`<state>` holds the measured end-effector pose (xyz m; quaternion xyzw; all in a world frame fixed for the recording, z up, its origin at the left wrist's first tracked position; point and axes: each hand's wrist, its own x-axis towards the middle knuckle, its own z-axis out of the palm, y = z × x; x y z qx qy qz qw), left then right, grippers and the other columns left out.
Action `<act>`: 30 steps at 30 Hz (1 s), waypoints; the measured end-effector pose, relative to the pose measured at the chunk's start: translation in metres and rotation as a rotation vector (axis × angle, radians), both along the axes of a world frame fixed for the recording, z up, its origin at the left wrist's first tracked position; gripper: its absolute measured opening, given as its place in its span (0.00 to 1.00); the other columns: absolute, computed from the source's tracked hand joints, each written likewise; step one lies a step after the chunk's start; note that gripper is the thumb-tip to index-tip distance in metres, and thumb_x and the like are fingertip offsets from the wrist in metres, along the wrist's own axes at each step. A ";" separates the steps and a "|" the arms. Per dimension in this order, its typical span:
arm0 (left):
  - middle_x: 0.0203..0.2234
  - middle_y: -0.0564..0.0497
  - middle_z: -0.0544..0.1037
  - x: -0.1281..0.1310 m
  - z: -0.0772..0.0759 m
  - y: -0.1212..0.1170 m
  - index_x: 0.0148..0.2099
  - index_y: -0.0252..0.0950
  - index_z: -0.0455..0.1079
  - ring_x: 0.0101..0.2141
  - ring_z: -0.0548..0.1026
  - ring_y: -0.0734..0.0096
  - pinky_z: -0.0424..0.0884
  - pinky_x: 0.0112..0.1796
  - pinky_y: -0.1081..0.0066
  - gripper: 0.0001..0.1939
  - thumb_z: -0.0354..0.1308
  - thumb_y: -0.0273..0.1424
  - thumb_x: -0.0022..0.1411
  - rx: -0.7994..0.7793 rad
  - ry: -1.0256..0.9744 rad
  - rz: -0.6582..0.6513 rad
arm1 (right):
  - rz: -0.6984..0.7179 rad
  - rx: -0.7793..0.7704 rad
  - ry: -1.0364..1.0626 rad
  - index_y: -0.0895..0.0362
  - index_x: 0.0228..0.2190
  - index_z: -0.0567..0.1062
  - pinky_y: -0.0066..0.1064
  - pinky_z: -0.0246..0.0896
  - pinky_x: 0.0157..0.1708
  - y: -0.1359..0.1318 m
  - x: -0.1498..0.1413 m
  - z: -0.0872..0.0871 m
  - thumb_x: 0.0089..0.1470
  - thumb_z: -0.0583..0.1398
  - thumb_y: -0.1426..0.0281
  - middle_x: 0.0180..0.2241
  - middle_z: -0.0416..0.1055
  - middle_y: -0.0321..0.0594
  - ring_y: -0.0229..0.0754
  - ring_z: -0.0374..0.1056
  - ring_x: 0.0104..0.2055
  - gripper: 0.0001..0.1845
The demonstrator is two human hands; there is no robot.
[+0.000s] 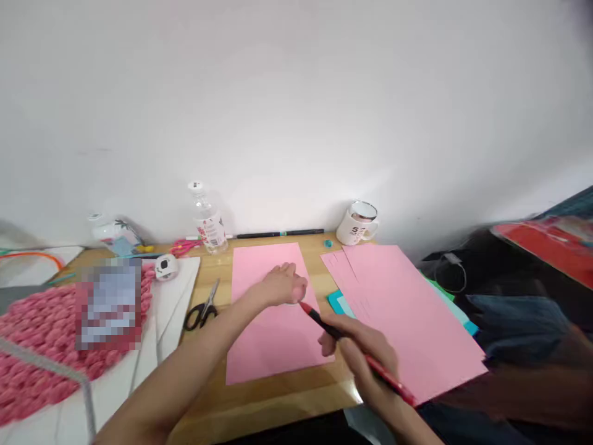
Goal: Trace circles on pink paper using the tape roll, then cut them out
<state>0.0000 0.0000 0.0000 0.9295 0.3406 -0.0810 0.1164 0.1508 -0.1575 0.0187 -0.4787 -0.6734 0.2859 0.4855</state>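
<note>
My right hand [365, 355] grips a red and black marker [384, 374], its tip slanting up to the left beside my other hand. A sheet of pink paper [264, 346] lies on the wooden table. On its upper right part rests my left hand [283, 285], fingers bent down around a small rounded edge near the marker tip; what that is, I cannot make out. To the right, more pink sheets [393, 296] overlap, with short dark lines near their left edges. Black-handled scissors [202, 312] lie left of the pink sheet.
Along the wall stand a clear bottle [210, 225] and a white mug [357, 224], with a dark pen [280, 233] and a teal cap [328, 243] between them. At left are a pink chunky knit [41, 334] and white boards [173, 309]. Another person's leg [519, 327] is at right.
</note>
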 end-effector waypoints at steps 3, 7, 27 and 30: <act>0.39 0.45 0.66 0.002 0.001 0.002 0.45 0.44 0.70 0.42 0.66 0.60 0.63 0.42 0.64 0.15 0.48 0.31 0.57 -0.015 0.009 0.023 | 0.032 -0.105 -0.210 0.54 0.42 0.69 0.27 0.64 0.32 0.002 -0.008 -0.029 0.53 0.53 0.75 0.28 0.72 0.36 0.37 0.70 0.30 0.14; 0.41 0.45 0.65 0.002 0.000 0.003 0.49 0.46 0.68 0.44 0.65 0.59 0.62 0.42 0.64 0.17 0.50 0.31 0.56 -0.025 0.014 0.016 | 0.153 -0.089 -0.465 0.56 0.45 0.70 0.30 0.62 0.29 0.013 -0.018 -0.055 0.49 0.51 0.78 0.34 0.73 0.43 0.41 0.70 0.31 0.20; 0.41 0.46 0.65 0.005 0.005 0.002 0.51 0.46 0.67 0.44 0.65 0.61 0.63 0.42 0.66 0.21 0.54 0.31 0.52 -0.023 0.059 0.015 | 0.087 -0.059 -0.715 0.60 0.47 0.69 0.33 0.62 0.30 0.028 -0.037 -0.064 0.49 0.53 0.80 0.34 0.72 0.46 0.45 0.69 0.33 0.22; 0.40 0.46 0.65 0.005 0.008 0.000 0.49 0.45 0.68 0.44 0.65 0.61 0.63 0.41 0.66 0.19 0.53 0.29 0.53 -0.025 0.058 0.022 | 0.073 -0.052 -0.558 0.57 0.46 0.71 0.32 0.63 0.29 0.020 -0.021 -0.062 0.53 0.53 0.76 0.34 0.73 0.45 0.43 0.70 0.32 0.18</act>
